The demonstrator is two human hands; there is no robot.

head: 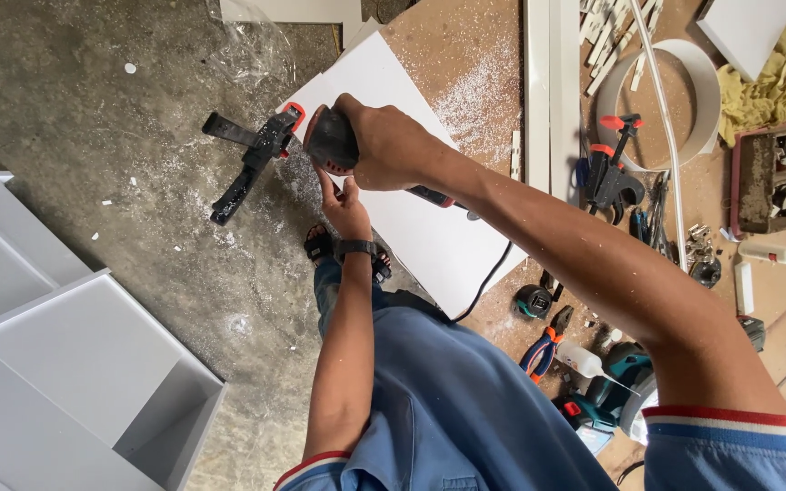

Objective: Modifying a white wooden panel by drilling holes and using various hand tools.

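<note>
While my right hand (391, 145) wraps firmly around the rounded black-and-red body of a corded power tool (333, 144) at the corner of a smooth white board (411, 227), my left hand (346, 207) pinches its underside above the dusty bench (466, 55).

small white squeeze bottle (580, 358) on bench, white glue bottle (772, 253) at right
</note>
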